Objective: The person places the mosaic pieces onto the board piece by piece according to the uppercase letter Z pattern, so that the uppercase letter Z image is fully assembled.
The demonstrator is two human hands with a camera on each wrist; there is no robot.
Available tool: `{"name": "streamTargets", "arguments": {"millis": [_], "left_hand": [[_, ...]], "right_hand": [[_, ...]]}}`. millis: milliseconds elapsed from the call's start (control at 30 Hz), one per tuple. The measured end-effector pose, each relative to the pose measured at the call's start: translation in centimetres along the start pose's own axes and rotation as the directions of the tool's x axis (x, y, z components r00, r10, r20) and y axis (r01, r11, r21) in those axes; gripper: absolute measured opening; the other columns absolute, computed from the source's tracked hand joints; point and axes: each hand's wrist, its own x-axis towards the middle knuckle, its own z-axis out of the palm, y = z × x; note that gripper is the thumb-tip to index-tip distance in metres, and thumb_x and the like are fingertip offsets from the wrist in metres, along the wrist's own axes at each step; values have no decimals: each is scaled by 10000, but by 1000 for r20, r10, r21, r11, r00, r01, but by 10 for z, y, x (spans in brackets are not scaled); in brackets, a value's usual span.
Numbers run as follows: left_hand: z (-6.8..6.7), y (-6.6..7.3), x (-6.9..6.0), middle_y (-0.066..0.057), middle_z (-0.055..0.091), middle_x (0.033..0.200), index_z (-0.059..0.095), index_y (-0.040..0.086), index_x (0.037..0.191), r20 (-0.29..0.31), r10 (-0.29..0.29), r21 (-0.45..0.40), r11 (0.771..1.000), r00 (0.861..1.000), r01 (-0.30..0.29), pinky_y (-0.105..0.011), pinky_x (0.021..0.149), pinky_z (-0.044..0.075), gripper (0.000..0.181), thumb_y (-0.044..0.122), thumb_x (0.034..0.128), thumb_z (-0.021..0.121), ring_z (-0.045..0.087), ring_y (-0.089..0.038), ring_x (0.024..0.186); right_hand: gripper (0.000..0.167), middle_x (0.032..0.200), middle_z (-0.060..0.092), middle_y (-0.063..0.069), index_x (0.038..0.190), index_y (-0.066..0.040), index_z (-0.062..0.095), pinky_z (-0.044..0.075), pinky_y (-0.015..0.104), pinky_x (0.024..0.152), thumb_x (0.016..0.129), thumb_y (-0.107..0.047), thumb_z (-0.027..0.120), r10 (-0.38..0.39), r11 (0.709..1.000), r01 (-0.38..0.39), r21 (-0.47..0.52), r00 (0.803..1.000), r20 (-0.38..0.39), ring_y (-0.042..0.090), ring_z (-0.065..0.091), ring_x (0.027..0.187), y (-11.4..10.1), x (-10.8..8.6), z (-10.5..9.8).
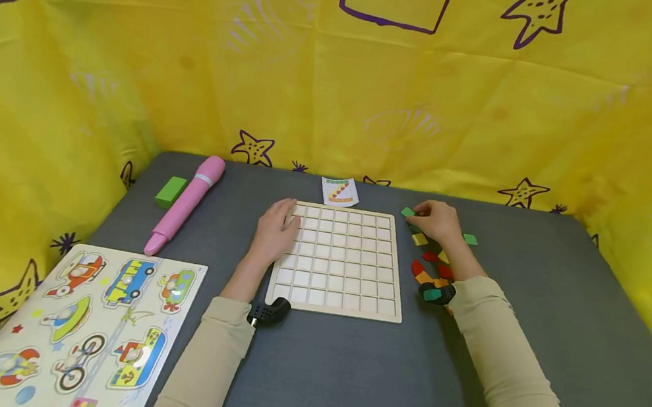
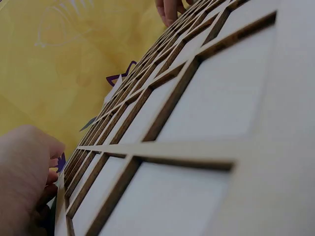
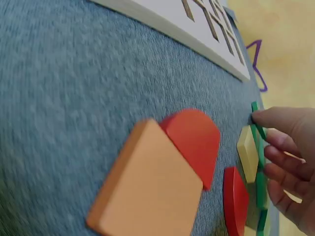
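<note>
Thumb and finger of the right hand [image 1: 440,223] pinch a thin green tile [image 1: 408,212] in the right half of the frame, just beside the upper right corner of the wooden grid board [image 1: 334,313]. The other fingers of this hand are bent and appear to hold nothing.

The left hand [image 1: 275,230] rests at the upper left edge of the grid board, its fingers loosely bent and lightly spread; whether it grips the frame I cannot tell. The grid board lies flat at the middle of the frame, its cells white.

Below the right hand lie a yellow piece [image 1: 419,239], red pieces [image 1: 430,257] and orange pieces [image 1: 423,278], partly hidden by the forearm; in the right wrist view an orange one touches a round-ended red one. Another green piece [image 1: 471,239] lies just right of that hand.

A small pattern card [image 1: 340,192] lies just beyond the grid board's top edge. At the left of the frame a pink stick-shaped toy [image 1: 185,205] lies beside a green block [image 1: 171,192], and at lower left a picture puzzle [image 1: 93,318] shows vehicles. All lie on the dark grey bench [image 1: 343,378], with yellow cloth [image 1: 337,98] behind.
</note>
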Motion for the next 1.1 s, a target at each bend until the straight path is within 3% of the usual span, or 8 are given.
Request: {"name": "streamTargets", "arguments": {"millis": [200, 333, 500, 667, 867, 1100], "left_hand": [[2, -1, 1, -207, 244, 1568, 303, -23, 1506, 96, 5, 213, 977, 995, -26, -511, 1170, 90, 570, 287, 1039, 409, 153, -345, 1462], [1, -1, 2, -175, 157, 1602, 214, -6, 1536, 152, -7, 284, 958, 988, -37, -465, 1181, 44, 617, 337, 1048, 370, 87, -300, 1482], [1, 0, 3, -169, 174, 1600, 204, -16, 1535, 156, -17, 299, 954, 988, -31, -471, 1179, 60, 618, 330, 1047, 359, 110, -302, 1477], [1, 1, 2, -152, 223, 1590, 240, -7, 1530, 136, -30, 278, 961, 990, -9, -474, 1174, 91, 588, 317, 1050, 346, 154, -296, 1466], [1, 2, 2, -146, 270, 1572, 293, 3, 1518, 114, -28, 244, 970, 993, 0, -489, 1167, 116, 555, 296, 1051, 350, 193, -312, 1449], [0, 2, 2, -144, 301, 1552, 338, 18, 1505, 91, -32, 211, 977, 995, 12, -504, 1160, 130, 531, 286, 1047, 346, 210, -316, 1432]], "right_hand": [[410, 1134, 655, 188, 1179, -6, 651, 498, 459, 852, 924, -326, 674, -32, 995, 33, 95, 999, -13, 352, 575, 1048, -26, -1, 7], [368, 1078, 675, 147, 1147, -30, 672, 493, 442, 848, 917, -316, 687, -110, 983, 107, 147, 994, 12, 304, 594, 1007, -59, -3, 18], [324, 1029, 689, 103, 1124, -48, 690, 497, 403, 822, 904, -285, 704, -214, 964, 199, 178, 974, 69, 256, 614, 953, -95, -4, 41], [289, 1018, 696, 81, 1107, -62, 711, 506, 364, 806, 895, -258, 722, -285, 953, 271, 134, 953, 100, 231, 626, 925, -116, -1, 66], [261, 1043, 683, 81, 1109, -56, 713, 513, 346, 805, 907, -221, 709, -334, 941, 325, 96, 938, 98, 229, 617, 928, -124, 4, 85], [252, 1042, 686, 70, 1125, -81, 727, 498, 358, 842, 909, -208, 703, -355, 932, 348, 98, 932, 74, 224, 604, 941, -127, 5, 91]]}}
